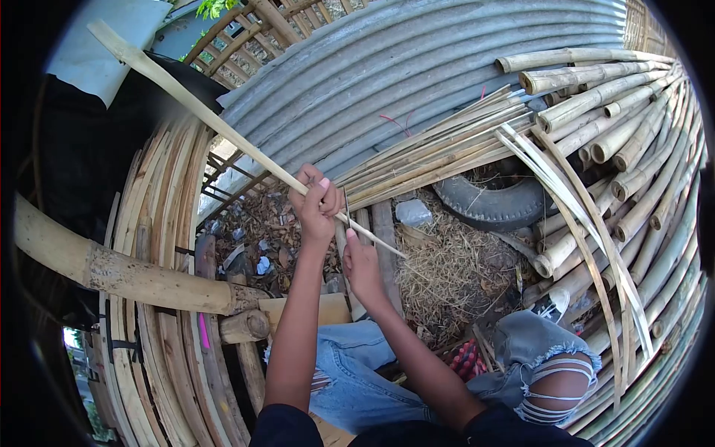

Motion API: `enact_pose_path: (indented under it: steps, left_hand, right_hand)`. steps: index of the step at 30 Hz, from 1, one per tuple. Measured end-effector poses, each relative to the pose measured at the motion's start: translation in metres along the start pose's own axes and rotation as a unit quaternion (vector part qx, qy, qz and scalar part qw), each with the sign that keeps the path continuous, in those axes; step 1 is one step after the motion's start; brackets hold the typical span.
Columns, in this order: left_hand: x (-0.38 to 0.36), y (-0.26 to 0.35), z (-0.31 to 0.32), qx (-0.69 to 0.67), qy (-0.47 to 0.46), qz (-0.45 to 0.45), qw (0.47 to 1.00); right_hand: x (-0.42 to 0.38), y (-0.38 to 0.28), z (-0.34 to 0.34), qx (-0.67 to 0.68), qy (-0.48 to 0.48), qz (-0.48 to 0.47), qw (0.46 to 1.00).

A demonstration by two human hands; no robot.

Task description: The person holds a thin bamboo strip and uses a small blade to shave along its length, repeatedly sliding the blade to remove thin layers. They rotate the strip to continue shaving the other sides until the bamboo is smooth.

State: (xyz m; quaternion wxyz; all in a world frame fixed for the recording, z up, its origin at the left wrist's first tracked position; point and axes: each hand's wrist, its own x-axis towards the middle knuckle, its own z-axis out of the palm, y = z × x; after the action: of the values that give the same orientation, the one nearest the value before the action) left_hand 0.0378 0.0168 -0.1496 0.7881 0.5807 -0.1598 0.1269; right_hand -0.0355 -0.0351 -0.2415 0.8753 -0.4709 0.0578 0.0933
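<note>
My left hand (pixel 316 205) is closed around a long pale bamboo strip (pixel 231 135). The strip slants from the upper left down to a thin end over the shavings. Just below, my right hand (pixel 363 261) is closed on a knife, its handle hidden in my fingers. The narrow knife blade (pixel 348 211) stands upright against the strip, right beside my left hand. Under the strip's lower end lies a heap of curly bamboo shavings (pixel 454 268).
Bamboo poles (pixel 596 141) are stacked at the right, with loose split strips (pixel 588 216) over them. An old tyre (pixel 491 203) lies before a corrugated metal sheet (pixel 417 67). A thick bamboo pole (pixel 156 283) juts in from the left over split slats (pixel 149 357).
</note>
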Motion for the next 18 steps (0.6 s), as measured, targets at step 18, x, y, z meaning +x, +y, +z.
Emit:
enact_pose_path:
  steps: [18]
  left_hand:
    - [0.011, 0.065, 0.024, 0.028, -0.004, 0.044, 0.999]
  right_hand:
    - [-0.001, 0.033, -0.027, 0.041, 0.047, 0.147, 0.987]
